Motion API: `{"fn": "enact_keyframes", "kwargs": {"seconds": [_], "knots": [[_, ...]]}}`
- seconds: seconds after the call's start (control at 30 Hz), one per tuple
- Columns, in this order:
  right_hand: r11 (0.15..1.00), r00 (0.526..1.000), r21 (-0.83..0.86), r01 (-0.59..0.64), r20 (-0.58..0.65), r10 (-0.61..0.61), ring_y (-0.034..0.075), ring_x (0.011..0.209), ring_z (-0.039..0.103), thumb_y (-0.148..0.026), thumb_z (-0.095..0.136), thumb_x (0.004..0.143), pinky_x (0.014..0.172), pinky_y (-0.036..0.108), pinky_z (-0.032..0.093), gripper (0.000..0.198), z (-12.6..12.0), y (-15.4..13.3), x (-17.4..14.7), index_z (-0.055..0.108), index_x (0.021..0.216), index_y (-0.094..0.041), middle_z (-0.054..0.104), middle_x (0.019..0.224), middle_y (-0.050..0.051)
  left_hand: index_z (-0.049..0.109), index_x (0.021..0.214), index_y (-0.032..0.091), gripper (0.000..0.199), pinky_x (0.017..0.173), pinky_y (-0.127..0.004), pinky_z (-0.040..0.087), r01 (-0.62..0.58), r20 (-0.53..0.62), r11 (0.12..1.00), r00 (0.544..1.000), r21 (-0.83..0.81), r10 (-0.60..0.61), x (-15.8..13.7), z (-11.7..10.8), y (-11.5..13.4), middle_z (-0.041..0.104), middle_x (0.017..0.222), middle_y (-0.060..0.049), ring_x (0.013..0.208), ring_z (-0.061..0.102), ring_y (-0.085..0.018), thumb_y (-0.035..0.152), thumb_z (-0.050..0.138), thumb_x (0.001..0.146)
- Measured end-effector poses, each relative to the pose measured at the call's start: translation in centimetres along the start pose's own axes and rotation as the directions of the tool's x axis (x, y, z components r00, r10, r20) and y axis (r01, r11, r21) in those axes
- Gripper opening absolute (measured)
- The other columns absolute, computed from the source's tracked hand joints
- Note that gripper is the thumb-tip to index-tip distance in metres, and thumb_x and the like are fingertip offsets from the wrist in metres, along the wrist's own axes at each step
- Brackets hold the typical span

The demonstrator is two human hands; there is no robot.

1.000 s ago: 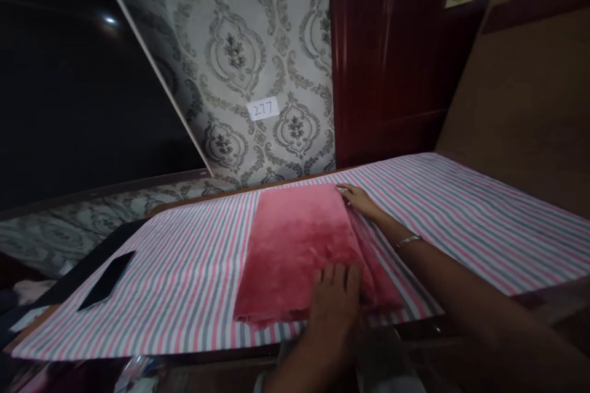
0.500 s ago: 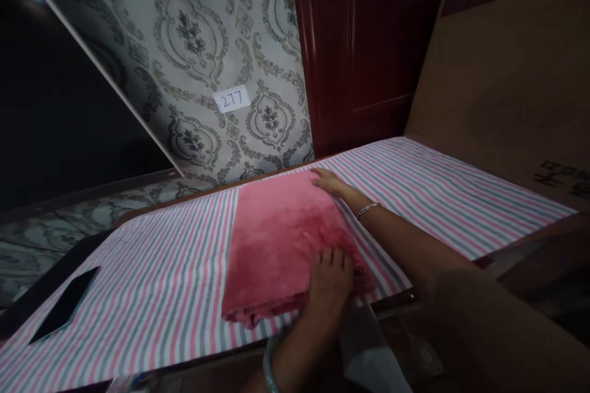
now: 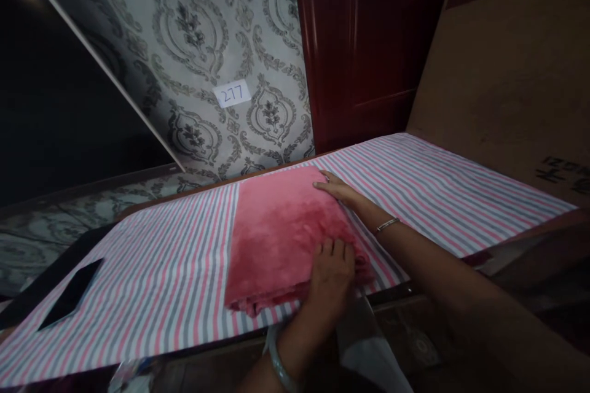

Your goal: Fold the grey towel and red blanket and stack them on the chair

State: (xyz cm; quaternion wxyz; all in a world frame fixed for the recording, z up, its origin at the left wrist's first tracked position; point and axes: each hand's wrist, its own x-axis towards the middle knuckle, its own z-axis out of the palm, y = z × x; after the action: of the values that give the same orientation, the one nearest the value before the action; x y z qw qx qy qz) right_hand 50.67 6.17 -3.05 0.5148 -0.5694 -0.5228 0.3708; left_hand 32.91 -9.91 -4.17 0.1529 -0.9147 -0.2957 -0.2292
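Note:
A folded pink plush blanket (image 3: 276, 233) lies on a striped cloth (image 3: 170, 282), with its layered edges showing at the front and at the right front corner. My left hand (image 3: 332, 270) rests on top near that corner, its fingers flat on the pile and slightly bent; the thumb is hidden. At the far right corner, my right hand (image 3: 336, 187) touches the blanket's side edge, thumb apart from the fingers. A bangle is on each wrist.
A dark phone (image 3: 74, 295) lies on the cloth at the left. A large cardboard sheet or box (image 3: 502, 73) stands at the right. Behind are patterned wallpaper with a "277" paper label (image 3: 232, 93), a dark screen (image 3: 69, 92) and a dark red door (image 3: 354, 43).
My right hand has slid slightly along the blanket's right edge, its thumb now more visible. My left hand stays on the blanket. The whole view has shifted a little.

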Motion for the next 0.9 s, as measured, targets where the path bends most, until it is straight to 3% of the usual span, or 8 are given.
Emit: {"fn": "enact_keyframes", "kwargs": {"seconds": [0.13,0.27,0.37,0.47,0.53,0.6,0.73,0.9], "knots": [[0.995,0.997,0.071,-0.070,-0.015,0.071,0.027,0.113,0.065,-0.041,0.069,0.080,0.095,0.041,0.055,0.080,-0.2,-0.4,-4.5,0.040,0.150,-0.017,0.059,0.139,0.015,0.060,0.123,0.010,0.033,0.080,-0.038,0.051,0.000,0.054,0.999,0.999,-0.052,0.002,-0.7,-1.6,0.8,0.066,0.104,-0.012,0.093,0.059,-0.024,0.022,0.055,0.093],[0.979,0.989,0.136,-0.149,0.041,0.145,0.026,0.097,0.071,-0.045,0.074,0.077,0.081,0.038,0.061,0.087,-0.6,-0.8,-10.2,0.037,0.153,-0.024,0.069,0.124,0.011,0.059,0.129,0.015,0.036,0.095,-0.041,0.049,-0.085,0.027,0.983,0.996,-0.160,0.090,-4.1,-4.1,0.4,0.063,0.123,-0.014,0.111,0.058,-0.025,0.021,0.046,0.097],[0.974,0.986,0.155,-0.162,0.062,0.154,0.027,0.102,0.071,-0.048,0.077,0.075,0.080,0.037,0.063,0.091,-0.7,-0.8,-14.5,0.036,0.153,-0.028,0.070,0.122,0.009,0.062,0.125,0.016,0.036,0.100,-0.039,0.049,-0.116,0.004,0.967,0.993,-0.229,0.120,-7.8,-5.5,-0.6,0.066,0.120,-0.013,0.113,0.059,-0.023,0.016,0.041,0.096],[0.984,0.989,0.097,-0.148,0.044,0.144,0.030,0.121,0.063,-0.050,0.080,0.074,0.087,0.039,0.062,0.092,-0.6,-0.9,-17.5,0.037,0.153,-0.032,0.062,0.139,0.009,0.063,0.123,0.011,0.036,0.101,-0.038,0.050,-0.108,-0.018,0.962,0.994,-0.250,0.107,-10.7,-5.9,-1.4,0.067,0.122,-0.014,0.114,0.060,-0.022,0.014,0.043,0.093],[0.992,0.994,0.058,-0.109,0.031,0.107,0.030,0.131,0.055,-0.047,0.082,0.071,0.093,0.037,0.059,0.090,-0.6,-1.3,-18.4,0.042,0.151,-0.034,0.052,0.149,0.007,0.062,0.123,0.010,0.036,0.106,-0.041,0.048,-0.078,-0.023,0.971,0.997,-0.225,0.075,-11.7,-5.7,-1.7,0.065,0.128,-0.014,0.122,0.057,-0.024,0.014,0.044,0.092],[0.992,0.994,0.074,-0.105,0.042,0.102,0.029,0.131,0.055,-0.043,0.082,0.070,0.092,0.035,0.060,0.086,-0.6,-2.1,-18.5,0.046,0.149,-0.035,0.051,0.151,0.005,0.060,0.126,0.010,0.038,0.109,-0.044,0.046,-0.048,-0.014,0.981,0.999,-0.187,0.046,-11.8,-5.3,-1.9,0.062,0.133,-0.015,0.128,0.054,-0.027,0.015,0.044,0.093],[0.962,0.978,0.177,-0.206,0.056,0.199,0.024,0.101,0.071,-0.038,0.079,0.071,0.071,0.030,0.064,0.082,-0.9,-4.3,-17.6,0.048,0.147,-0.038,0.064,0.136,0.005,0.053,0.136,0.009,0.042,0.108,-0.046,0.046,0.058,0.046,0.990,0.998,-0.128,-0.053,-11.1,-4.9,-2.1,0.057,0.140,-0.017,0.131,0.051,-0.029,0.018,0.044,0.095],[0.960,0.987,0.229,-0.162,0.039,0.158,0.019,0.079,0.072,-0.033,0.077,0.071,0.060,0.028,0.062,0.077,-1.0,-5.0,-17.1,0.051,0.144,-0.037,0.071,0.121,0.005,0.055,0.132,0.008,0.045,0.107,-0.053,0.043,0.227,0.153,0.972,0.965,-0.063,-0.215,-11.7,-6.2,-3.8,0.057,0.135,-0.021,0.125,0.053,-0.034,0.030,0.058,0.093]]}}
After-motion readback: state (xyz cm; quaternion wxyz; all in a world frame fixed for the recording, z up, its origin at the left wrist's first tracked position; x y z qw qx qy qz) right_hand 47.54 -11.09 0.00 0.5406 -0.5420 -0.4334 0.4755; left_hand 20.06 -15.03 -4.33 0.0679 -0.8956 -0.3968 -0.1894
